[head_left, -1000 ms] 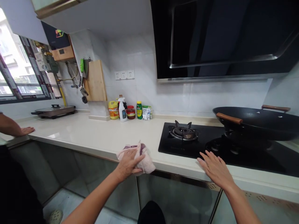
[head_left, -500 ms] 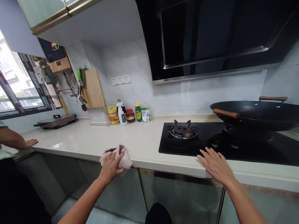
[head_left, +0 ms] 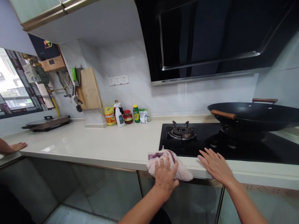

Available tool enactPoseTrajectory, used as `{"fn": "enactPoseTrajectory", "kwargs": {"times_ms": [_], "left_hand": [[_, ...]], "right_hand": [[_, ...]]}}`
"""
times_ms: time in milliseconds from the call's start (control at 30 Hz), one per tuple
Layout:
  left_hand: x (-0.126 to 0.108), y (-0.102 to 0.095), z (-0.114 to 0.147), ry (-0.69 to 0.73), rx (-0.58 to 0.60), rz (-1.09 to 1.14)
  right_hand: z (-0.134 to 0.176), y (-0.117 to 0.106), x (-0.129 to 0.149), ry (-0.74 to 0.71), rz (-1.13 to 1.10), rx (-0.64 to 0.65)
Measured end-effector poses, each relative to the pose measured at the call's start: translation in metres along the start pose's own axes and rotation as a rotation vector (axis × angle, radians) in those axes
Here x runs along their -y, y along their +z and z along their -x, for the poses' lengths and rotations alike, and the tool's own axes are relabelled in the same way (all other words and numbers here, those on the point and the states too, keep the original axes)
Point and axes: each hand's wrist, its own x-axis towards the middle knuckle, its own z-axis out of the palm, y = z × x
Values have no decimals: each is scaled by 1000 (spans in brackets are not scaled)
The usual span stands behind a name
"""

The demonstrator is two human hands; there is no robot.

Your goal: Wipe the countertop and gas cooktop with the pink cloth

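Note:
My left hand (head_left: 164,174) presses a pink and purple cloth (head_left: 183,171) against the front edge of the white countertop (head_left: 112,144), just left of the stove's front corner. Its fingers curve over the cloth, which hangs partly down over the edge. To the right, my right hand (head_left: 216,165) rests with fingers spread on the counter edge, holding nothing. Its fingertips are by the front rim of the black gas stove (head_left: 187,149), close to the knobs (head_left: 213,144).
A large black wok (head_left: 252,116) sits on the right burner. Against the wall stand a spray bottle (head_left: 119,116), a red-lidded jar (head_left: 127,117) and other containers. A range hood (head_left: 205,40) hangs above. Another person's hand (head_left: 17,147) rests on the counter at far left.
My left hand has slid right along the counter edge with the cloth, up to the stove's front. My right hand stays in place. The view has shifted slightly.

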Motion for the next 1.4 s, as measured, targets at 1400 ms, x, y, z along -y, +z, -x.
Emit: {"fn": "enactPoseTrajectory", "kwargs": {"times_ms": [1400], "left_hand": [[80, -35, 18, -49, 109, -212]], "right_hand": [[1, -29, 26, 25, -14, -45]]}}
